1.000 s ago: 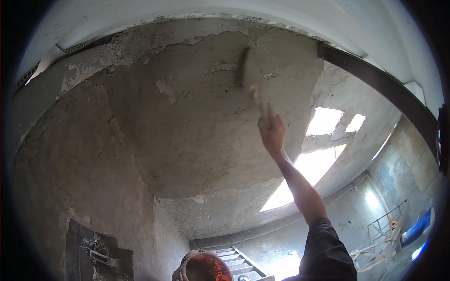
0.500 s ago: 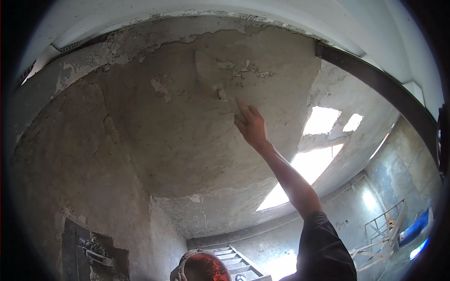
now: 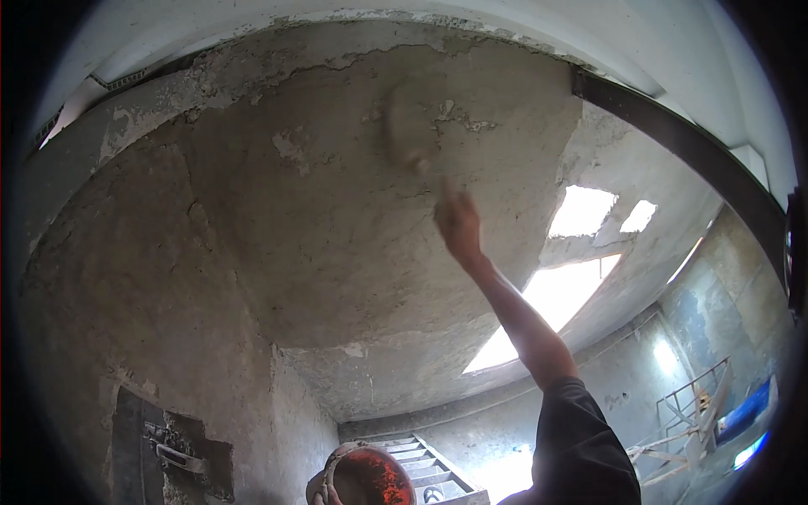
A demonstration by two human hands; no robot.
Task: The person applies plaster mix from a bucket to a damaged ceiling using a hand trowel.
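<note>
My right hand [image 3: 459, 220] is raised, fingers closed round the handle of a plastering trowel [image 3: 411, 126]. The trowel's blade, smeared by motion and coated grey, lies against the damp plaster of the wall [image 3: 337, 227], beside a rough patch [image 3: 480, 126]. At the bottom edge is a bucket [image 3: 383, 484] with red splashes inside and a plaster-crusted rim. My left hand [image 3: 324, 492] shows only in small part at the bucket's left rim and seems to grip it; most of that hand is out of view.
A ladder [image 3: 421, 459] stands behind the bucket. Bright openings [image 3: 581, 210] pierce the wall to the right, near a dark beam [image 3: 673, 135]. Lower left, a recess [image 3: 181, 459] holds a metal fitting. A metal frame [image 3: 694, 421] and a blue object [image 3: 745, 412] are at lower right.
My right hand and the trowel have moved a little to the right along the wall. The bucket has shifted slightly upward in view.
</note>
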